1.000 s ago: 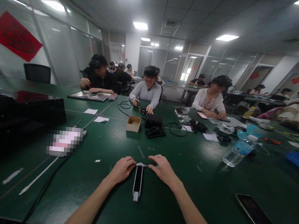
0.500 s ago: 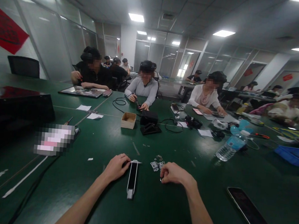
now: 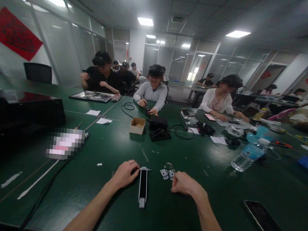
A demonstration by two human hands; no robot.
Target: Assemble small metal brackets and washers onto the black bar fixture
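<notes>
A long, narrow frame with white edges and a black middle [image 3: 143, 185] lies lengthwise on the table between my hands. A thin rod [image 3: 149, 170] crosses its far end. At that rod's left end, the fingers of my left hand [image 3: 126, 172] are pinched together. My right hand [image 3: 185, 183] is closed with curled fingers and rests beside several small grey metal brackets [image 3: 165, 173]; whatever it holds is hidden. Just beyond the brackets lie several tiny metal rings or nuts [image 3: 168, 165].
A smartphone [image 3: 266, 224] lies at the near right, and a water bottle [image 3: 248, 155] stands behind it. Farther back are a small cardboard box [image 3: 137, 126] and a black box [image 3: 158, 123]. A black monitor-like object [image 3: 34, 115] is at left. People sit across the green table.
The view has turned slightly left, so everything sits farther right. A small shiny piece seen under my right fingertips is now out of sight. My left hand stays at the rod.
</notes>
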